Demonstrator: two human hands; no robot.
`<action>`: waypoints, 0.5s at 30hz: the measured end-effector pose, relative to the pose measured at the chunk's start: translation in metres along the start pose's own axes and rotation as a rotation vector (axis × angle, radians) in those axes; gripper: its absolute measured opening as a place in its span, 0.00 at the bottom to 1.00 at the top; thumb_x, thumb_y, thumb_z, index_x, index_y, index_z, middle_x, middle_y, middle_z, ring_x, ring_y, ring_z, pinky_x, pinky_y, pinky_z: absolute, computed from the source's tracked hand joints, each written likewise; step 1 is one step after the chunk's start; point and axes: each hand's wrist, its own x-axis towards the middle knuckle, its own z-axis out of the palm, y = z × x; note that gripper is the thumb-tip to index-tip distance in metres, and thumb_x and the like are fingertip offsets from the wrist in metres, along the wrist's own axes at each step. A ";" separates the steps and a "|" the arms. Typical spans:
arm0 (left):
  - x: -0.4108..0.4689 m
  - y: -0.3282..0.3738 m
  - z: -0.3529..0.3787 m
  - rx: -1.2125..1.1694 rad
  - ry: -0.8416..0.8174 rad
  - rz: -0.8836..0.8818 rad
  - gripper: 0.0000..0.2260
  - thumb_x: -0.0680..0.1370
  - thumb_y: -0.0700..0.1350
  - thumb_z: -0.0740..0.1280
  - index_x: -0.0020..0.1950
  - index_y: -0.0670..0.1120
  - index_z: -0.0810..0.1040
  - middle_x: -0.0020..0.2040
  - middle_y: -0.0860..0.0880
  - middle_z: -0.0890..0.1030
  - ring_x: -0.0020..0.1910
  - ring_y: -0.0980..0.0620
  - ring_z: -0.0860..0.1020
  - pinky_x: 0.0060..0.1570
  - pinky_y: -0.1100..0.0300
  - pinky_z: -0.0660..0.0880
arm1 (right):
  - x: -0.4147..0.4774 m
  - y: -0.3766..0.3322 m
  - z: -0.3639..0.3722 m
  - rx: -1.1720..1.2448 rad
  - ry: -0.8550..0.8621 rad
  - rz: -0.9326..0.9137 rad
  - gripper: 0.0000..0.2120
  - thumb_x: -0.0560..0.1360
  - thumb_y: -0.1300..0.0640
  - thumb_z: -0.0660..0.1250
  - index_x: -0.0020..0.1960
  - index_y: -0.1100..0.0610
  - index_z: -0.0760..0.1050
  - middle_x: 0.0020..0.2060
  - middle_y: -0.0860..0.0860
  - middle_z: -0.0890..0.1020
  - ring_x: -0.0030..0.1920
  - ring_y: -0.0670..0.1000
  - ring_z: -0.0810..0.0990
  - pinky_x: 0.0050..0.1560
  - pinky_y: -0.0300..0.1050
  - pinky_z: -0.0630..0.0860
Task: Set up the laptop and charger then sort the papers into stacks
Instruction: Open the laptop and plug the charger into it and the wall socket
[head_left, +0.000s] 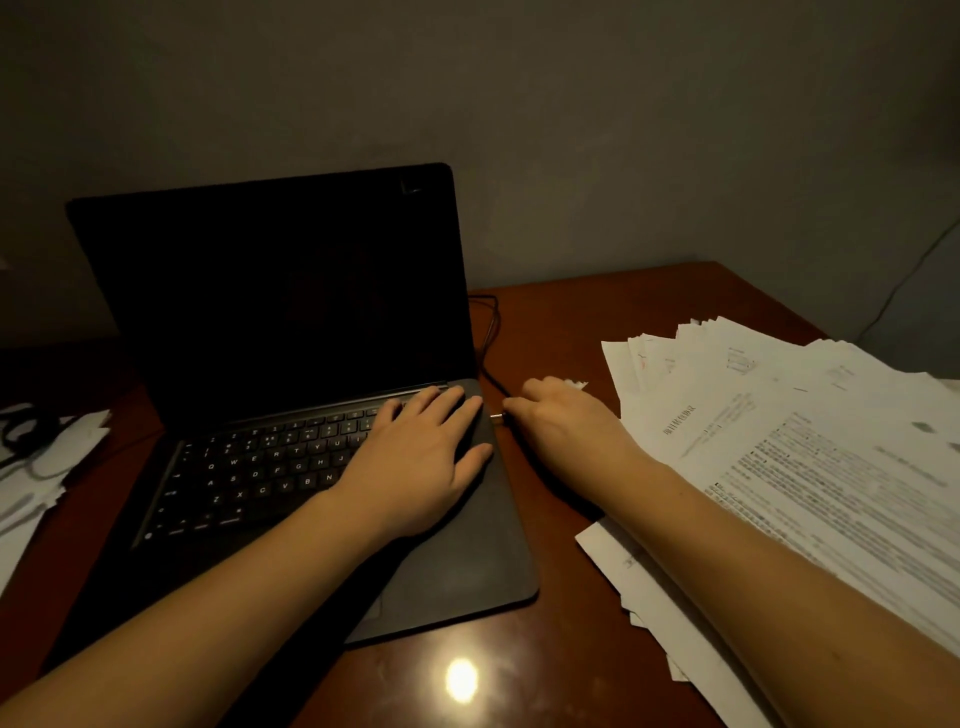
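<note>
Laptop (270, 312) open, screen dark, centre-left on the surface (550, 332). We see left hand (421, 460) flat on its keyboard, fingers relaxed; right hand (566, 423) pinching charger plug (497, 417) just beside its right edge.

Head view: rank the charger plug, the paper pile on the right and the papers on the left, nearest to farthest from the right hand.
1. The charger plug, pinched in the right hand, beside the laptop.
2. The right paper pile, just right of that hand.
3. The left papers, far across the laptop.
</note>
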 end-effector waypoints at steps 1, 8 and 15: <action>-0.001 0.000 0.001 -0.003 0.003 0.000 0.35 0.77 0.68 0.37 0.81 0.55 0.51 0.81 0.53 0.55 0.80 0.51 0.52 0.76 0.49 0.50 | 0.000 -0.001 0.000 0.001 0.001 0.004 0.18 0.85 0.59 0.56 0.73 0.55 0.70 0.63 0.54 0.75 0.61 0.53 0.73 0.56 0.44 0.72; 0.000 0.001 0.003 -0.004 0.016 -0.013 0.39 0.72 0.68 0.33 0.81 0.57 0.51 0.81 0.55 0.54 0.80 0.52 0.51 0.76 0.50 0.50 | 0.002 0.001 0.001 0.006 -0.008 -0.013 0.17 0.84 0.60 0.55 0.72 0.56 0.71 0.61 0.54 0.75 0.59 0.54 0.73 0.55 0.46 0.71; -0.002 0.002 0.005 -0.020 0.031 -0.023 0.39 0.72 0.69 0.34 0.81 0.57 0.51 0.81 0.55 0.54 0.80 0.53 0.51 0.76 0.51 0.48 | -0.005 0.007 -0.010 0.043 -0.079 -0.084 0.19 0.84 0.59 0.57 0.74 0.54 0.71 0.61 0.53 0.75 0.60 0.52 0.73 0.58 0.43 0.70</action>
